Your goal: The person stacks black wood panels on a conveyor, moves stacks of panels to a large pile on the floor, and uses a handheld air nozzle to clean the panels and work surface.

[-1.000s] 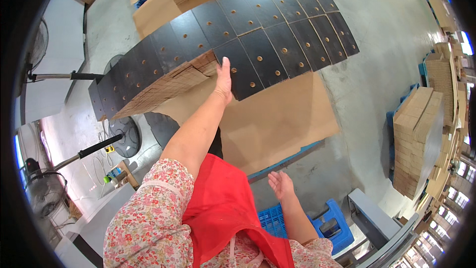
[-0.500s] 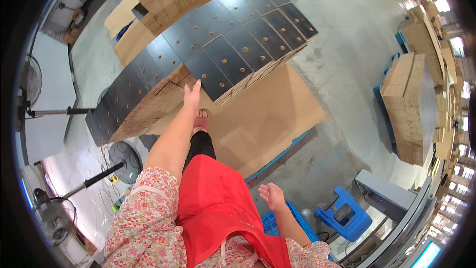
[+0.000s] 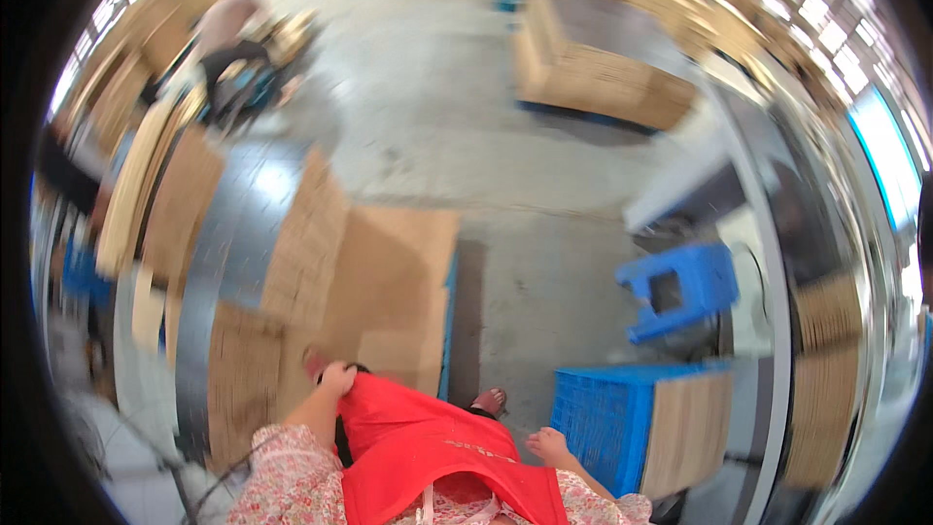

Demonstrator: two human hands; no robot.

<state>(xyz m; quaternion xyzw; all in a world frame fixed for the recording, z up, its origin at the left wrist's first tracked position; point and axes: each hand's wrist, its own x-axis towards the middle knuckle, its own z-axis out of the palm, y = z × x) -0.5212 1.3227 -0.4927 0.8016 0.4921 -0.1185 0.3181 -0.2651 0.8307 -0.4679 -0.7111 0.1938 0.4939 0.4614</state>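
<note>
My left hand [image 3: 337,378] is closed at the upper left edge of my red apron [image 3: 428,433], above my left foot. Whether it pinches the cloth is hidden. My right hand [image 3: 549,444] hangs just left of a blue plastic crate [image 3: 603,418], apart from it. Its fingers look partly curled but are smeared by motion, and nothing shows in them. Left of my legs stand stacks of cardboard pieces [image 3: 248,379] with dark top faces [image 3: 262,175]. A brown cardboard sheet [image 3: 389,272] lies beside them on a blue-edged base.
A blue plastic stool [image 3: 680,287] stands beyond the crate, near a long grey machine frame [image 3: 753,204]. Another stack of cardboard [image 3: 603,68] sits farther off. At the far left a person [image 3: 228,29] bends over some material. Cardboard bundles [image 3: 826,379] line the right side.
My view has swung to the right, away from the dark-topped stacks. My left hand has drawn back from their edge to the apron and closed. The crate and stool now show more fully.
</note>
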